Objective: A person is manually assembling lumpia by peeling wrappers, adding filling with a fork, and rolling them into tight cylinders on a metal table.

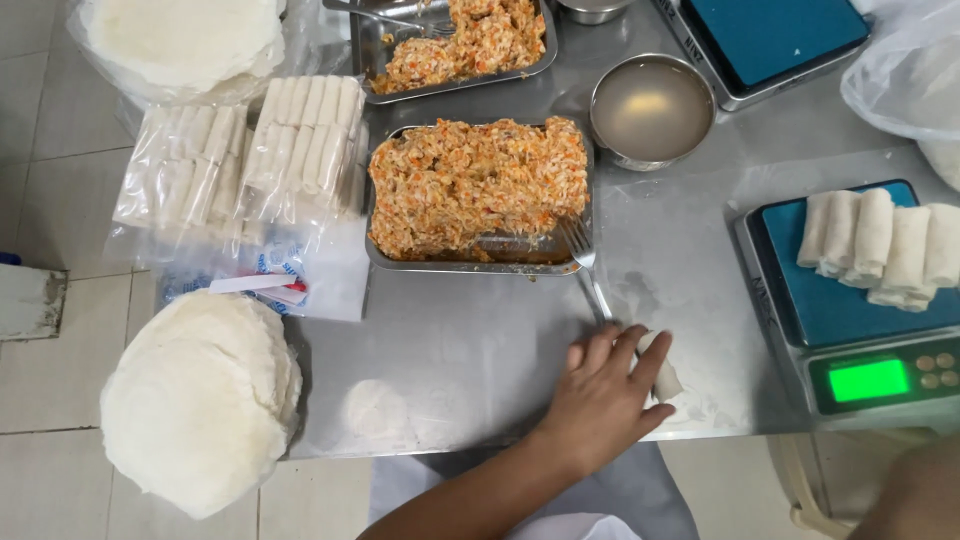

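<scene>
My left hand [603, 395] lies palm down on the steel table [450, 340] near its front edge, fingers curled over a small white spring roll [667, 382] that sticks out on the hand's right side. Just above the hand a fork [585, 262] leans with its tines on the rim of a steel tray [470, 268] full of orange-flecked minced filling [470, 180]. My right hand is out of the picture; a patch of bare skin [905, 490] at the bottom right corner cannot be identified.
A blue-topped scale [850, 310] on the right carries several finished rolls [885, 245]. Behind are a bowl of cloudy liquid [652, 108], a second filling tray [440, 90] and another scale [770, 35]. Bagged rolls [250, 150] and wrapper stacks [200, 400] sit left.
</scene>
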